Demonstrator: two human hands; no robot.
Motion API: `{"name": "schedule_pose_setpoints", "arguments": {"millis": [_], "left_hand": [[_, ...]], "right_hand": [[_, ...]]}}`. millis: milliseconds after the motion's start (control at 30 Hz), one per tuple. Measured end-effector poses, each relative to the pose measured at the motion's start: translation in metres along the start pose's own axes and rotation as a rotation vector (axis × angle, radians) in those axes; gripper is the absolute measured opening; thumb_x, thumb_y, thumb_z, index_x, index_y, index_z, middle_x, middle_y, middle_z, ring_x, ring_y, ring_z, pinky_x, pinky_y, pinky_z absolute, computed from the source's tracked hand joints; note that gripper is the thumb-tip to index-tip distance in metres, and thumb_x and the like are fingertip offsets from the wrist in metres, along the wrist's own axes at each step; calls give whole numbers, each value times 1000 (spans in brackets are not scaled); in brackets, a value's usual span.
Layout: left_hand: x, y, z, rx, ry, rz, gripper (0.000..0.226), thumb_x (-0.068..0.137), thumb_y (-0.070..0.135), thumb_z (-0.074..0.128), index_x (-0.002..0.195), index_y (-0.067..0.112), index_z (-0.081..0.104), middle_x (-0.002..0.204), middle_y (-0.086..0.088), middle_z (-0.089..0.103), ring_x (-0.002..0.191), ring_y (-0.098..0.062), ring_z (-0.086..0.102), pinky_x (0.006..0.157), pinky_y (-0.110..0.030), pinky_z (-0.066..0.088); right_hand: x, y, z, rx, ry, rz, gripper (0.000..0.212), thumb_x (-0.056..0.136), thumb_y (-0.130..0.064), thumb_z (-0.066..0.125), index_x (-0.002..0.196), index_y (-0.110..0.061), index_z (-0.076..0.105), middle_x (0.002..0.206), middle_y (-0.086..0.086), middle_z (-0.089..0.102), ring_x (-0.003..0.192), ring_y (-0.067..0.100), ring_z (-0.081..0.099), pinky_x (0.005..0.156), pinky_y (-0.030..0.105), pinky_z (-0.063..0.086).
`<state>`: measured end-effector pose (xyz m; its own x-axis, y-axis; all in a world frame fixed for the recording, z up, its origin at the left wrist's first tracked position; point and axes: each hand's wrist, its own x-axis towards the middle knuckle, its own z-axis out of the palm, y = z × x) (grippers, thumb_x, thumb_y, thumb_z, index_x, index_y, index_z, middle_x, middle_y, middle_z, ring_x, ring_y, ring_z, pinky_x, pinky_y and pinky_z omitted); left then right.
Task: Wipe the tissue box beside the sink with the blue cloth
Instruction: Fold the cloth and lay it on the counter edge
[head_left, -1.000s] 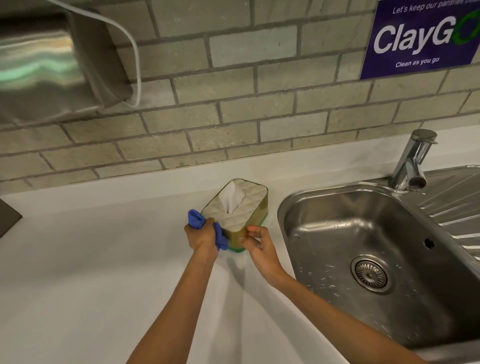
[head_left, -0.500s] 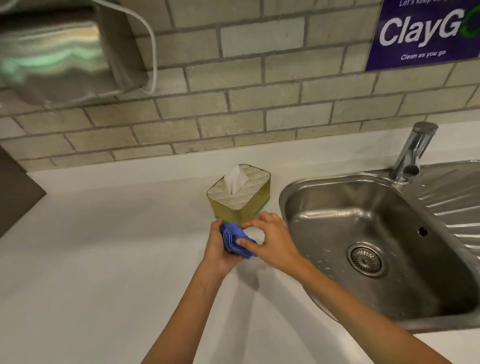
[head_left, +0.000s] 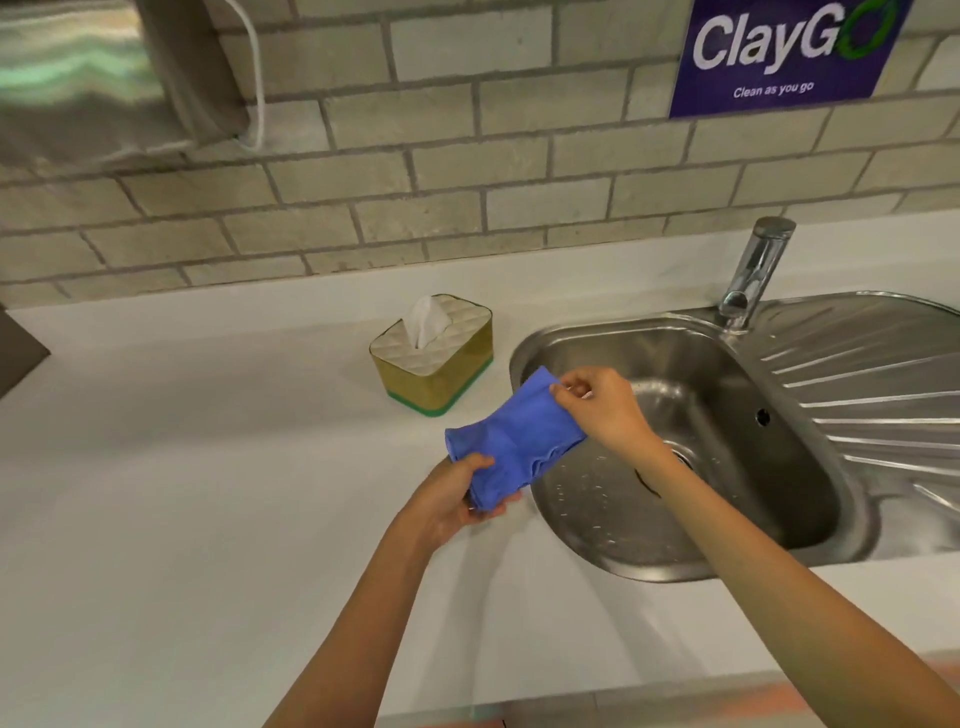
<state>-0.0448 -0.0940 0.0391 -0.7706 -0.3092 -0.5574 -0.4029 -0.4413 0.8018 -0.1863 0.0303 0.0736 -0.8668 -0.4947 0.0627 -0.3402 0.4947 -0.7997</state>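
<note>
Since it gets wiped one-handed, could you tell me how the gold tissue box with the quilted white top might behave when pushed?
The gold tissue box with the quilted white top probably slides easily, standing free on the smooth white counter. It looks light, holding only tissue. Low and broad, it seems unlikely to tip.

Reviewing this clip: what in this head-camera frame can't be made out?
- Tissue box: far sides face away, so whether they are wiped is unknown.
- Sink drain: covered by the right hand and wrist.
- Blue cloth: underside hidden; lower end buried in the left hand.
- Steel dispenser: blurred, cut by the top-left edge.
- Sign: top cropped.
</note>
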Motion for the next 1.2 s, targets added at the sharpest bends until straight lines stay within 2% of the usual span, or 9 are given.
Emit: {"name": "schedule_pose_setpoints", "arguments": {"millis": [133, 200, 267, 367, 500, 667, 867, 1033, 1200], "left_hand": [[4, -7, 16, 282, 230, 83, 47, 97, 34, 44, 136, 9, 44, 134, -18, 56, 120, -35, 54, 96, -43, 48], [4, -13, 24, 294, 276, 132, 50, 95, 39, 46, 133, 5, 48, 127, -17, 60, 112, -33, 59, 83, -34, 53], [0, -20, 32, 268, 308, 173, 52, 92, 42, 51, 127, 4, 53, 111, -10, 63, 96, -26, 61, 66, -20, 51], [-5, -34, 41, 188, 353, 198, 46, 87, 43, 58, 118, 9, 59, 104, -5, 63, 93, -20, 59, 76, -26, 48], [-17, -62, 48, 251, 436, 304, 24, 88, 38, 60, 95, 16, 58, 95, -1, 63, 89, -19, 59, 79, -28, 45], [-33, -102, 60, 580, 618, 367, 39, 88, 44, 55, 84, 6, 58, 77, -3, 60, 73, -21, 55, 68, -29, 40], [-47, -128, 74, 717, 640, 395, 39, 90, 44, 53, 76, 9, 45, 67, -4, 54, 64, -25, 51, 61, -29, 38], [-50, -130, 91, 840, 648, 412, 36, 91, 45, 50, 80, 12, 40, 70, -5, 53, 66, -27, 52, 59, -31, 38], [-48, -133, 99, 1088, 691, 430, 37, 92, 43, 48, 106, 9, 50, 104, -13, 64, 88, -33, 62, 63, -34, 40]], "right_hand": [[-18, 28, -22, 233, -1, 206, 23, 89, -15, 58, 68, -6, 63, 64, 0, 53, 68, 15, 47, 67, 28, 39], [-31, 40, -31, 414, -25, 299, 25, 85, -12, 64, 62, -3, 60, 67, 8, 56, 67, 17, 49, 68, 30, 43], [-46, 52, -37, 490, -95, 376, 19, 78, -9, 72, 81, 9, 66, 79, 14, 63, 72, 20, 57, 74, 31, 51], [-63, 69, -45, 447, -157, 424, 16, 74, -4, 74, 86, 3, 66, 74, 5, 64, 65, 12, 59, 59, 14, 52], [-88, 93, -58, 425, -221, 490, 18, 77, -2, 72, 68, -9, 58, 73, 4, 61, 60, 11, 59, 52, 15, 52], [-122, 116, -61, 332, -208, 533, 24, 75, 0, 72, 63, -10, 54, 61, 4, 52, 53, 12, 47, 42, 12, 41], [-145, 129, -67, 267, -210, 556, 34, 75, -3, 73, 107, -6, 60, 74, 5, 60, 80, 23, 60, 64, 25, 49], [-152, 136, -76, 57, -122, 450, 45, 74, -11, 74, 117, -11, 59, 67, -9, 55, 87, 20, 59, 86, 33, 45], [-160, 138, -76, -172, -85, 306, 53, 79, -16, 69, 129, -17, 50, 101, 8, 60, 106, 30, 59, 89, 35, 44]]}}
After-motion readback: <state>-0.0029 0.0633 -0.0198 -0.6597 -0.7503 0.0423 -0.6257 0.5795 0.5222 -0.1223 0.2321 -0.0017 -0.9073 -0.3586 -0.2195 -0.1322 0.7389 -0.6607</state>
